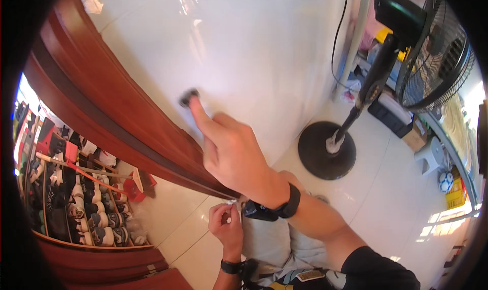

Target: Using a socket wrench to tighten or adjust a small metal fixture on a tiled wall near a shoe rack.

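My right hand (231, 142) reaches up in front of a glossy white wall (244, 51). Its index finger is stretched out and the other fingers are curled under. At that fingertip is a small dark object (189, 98), blurred, so its kind does not show; the thumb is hidden behind the hand. Lower down, my left hand (227, 223) is held close to the bottom of a reddish-brown wooden door frame (147, 117). Its fingers curl into a pinch, and whatever they grip is too small to make out.
A black pedestal fan (328, 150) stands on the tiled floor to the right. Beyond it are a grey stool (430, 155), a ball (446, 182) and a yellow crate (456, 193). Left of the frame, a rack of shoes (94, 208) stands beside a red dustpan (138, 188).
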Tool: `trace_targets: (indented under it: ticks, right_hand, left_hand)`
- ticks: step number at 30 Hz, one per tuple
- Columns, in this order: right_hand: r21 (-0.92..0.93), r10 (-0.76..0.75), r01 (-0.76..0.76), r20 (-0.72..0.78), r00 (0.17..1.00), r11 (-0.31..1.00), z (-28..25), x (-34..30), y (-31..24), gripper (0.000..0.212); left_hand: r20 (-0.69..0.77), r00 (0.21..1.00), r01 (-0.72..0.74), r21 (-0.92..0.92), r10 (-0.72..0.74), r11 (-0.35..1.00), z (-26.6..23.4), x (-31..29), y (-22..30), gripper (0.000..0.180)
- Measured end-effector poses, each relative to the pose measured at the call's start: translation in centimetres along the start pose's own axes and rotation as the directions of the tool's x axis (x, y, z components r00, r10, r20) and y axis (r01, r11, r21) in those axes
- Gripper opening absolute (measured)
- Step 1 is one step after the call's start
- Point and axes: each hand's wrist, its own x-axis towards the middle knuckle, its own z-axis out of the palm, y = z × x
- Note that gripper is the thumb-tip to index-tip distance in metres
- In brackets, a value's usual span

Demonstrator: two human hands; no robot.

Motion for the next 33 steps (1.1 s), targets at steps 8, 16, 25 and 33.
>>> trace_targets:
  ticks: [8,16,25,33]
  right_hand:
    - [0.148,0.184,-0.188,0.040,0.982,0.971,2.4,-7.3,2.2,0.059]
    - [0.254,0.266,-0.232,-0.108,0.958,0.939,1.1,-4.2,2.1,0.054]
    - [0.800,0.707,-0.564,0.276,0.651,0.207,2.6,-12.3,3.5,0.057]
    - [0.849,0.703,-0.495,0.238,0.670,0.184,1.7,-15.0,4.5,0.058]
  left_hand:
    - [-0.034,0.996,0.078,0.035,-0.077,0.996,-1.7,-1.7,-1.1,0.010]
    - [-0.092,0.993,0.083,0.098,-0.074,0.992,-3.1,-1.9,-2.2,0.007]
    - [-0.140,0.987,-0.061,0.160,0.084,0.985,-1.7,1.4,0.9,0.006]
    - [0.107,0.867,-0.496,0.112,0.486,0.861,3.4,12.2,10.8,0.013]
